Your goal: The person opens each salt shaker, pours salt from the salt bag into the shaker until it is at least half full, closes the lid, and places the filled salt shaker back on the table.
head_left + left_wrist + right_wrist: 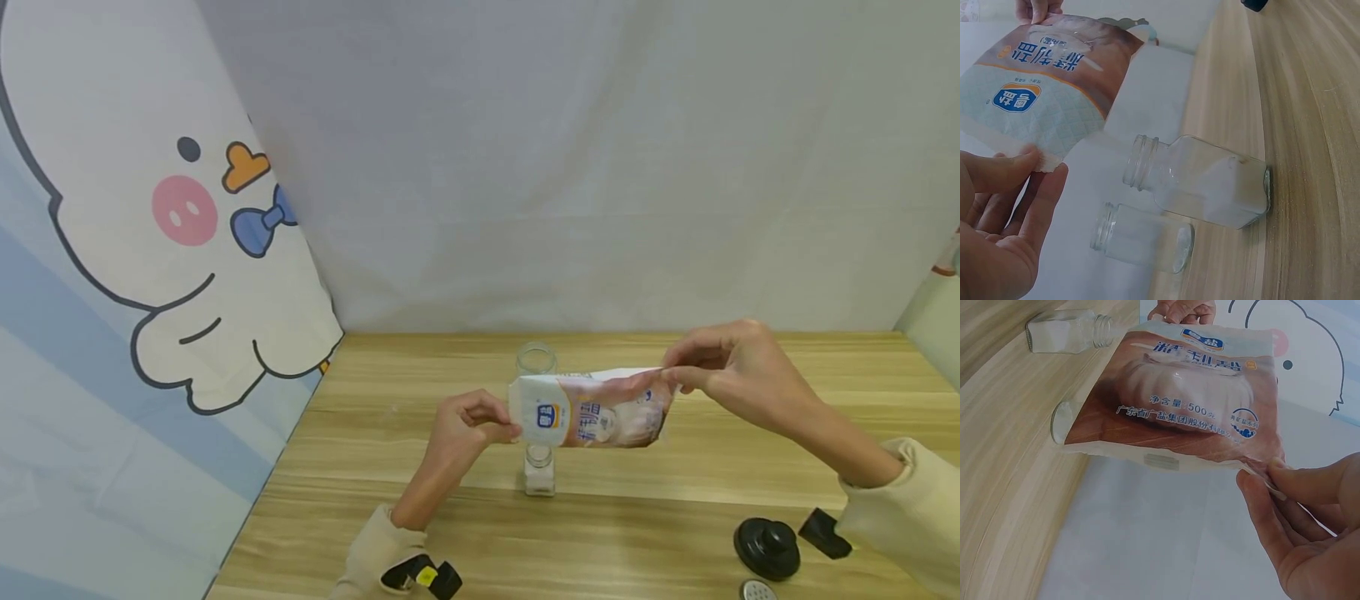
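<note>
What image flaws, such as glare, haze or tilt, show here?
Head: soft, fairly even light, the smaller print on the white-and-brown plastic salt bag too small to read; left wrist: slightly hazy and turned sideways, so the clear square glass jar looks laid over, with faint highlights on its neck; right wrist: also tilted, the bag's middle lettering legible.

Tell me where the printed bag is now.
The printed bag is right of centre in the head view, above the wooden table, its ends pinched by the left hand and right hand.
</note>
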Motion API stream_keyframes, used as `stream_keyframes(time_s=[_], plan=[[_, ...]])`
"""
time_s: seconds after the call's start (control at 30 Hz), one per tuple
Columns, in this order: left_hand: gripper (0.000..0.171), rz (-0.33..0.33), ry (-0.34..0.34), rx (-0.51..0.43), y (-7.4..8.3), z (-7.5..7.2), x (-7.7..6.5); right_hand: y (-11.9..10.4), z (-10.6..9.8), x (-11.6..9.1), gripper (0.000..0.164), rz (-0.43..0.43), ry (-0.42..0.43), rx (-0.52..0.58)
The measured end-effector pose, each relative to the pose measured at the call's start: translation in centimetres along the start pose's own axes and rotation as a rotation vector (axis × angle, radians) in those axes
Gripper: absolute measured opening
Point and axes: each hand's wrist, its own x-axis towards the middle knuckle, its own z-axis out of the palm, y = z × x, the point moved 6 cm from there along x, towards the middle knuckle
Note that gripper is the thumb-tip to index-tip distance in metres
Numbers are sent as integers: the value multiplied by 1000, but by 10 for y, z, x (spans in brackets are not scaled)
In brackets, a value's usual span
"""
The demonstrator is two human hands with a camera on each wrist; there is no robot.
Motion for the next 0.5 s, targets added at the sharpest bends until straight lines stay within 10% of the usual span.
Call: stream_keyframes(time_s=[0.5], plan=[[13,6,0,15,19,4,-8,5,2,2,13,-10,-15,10]])
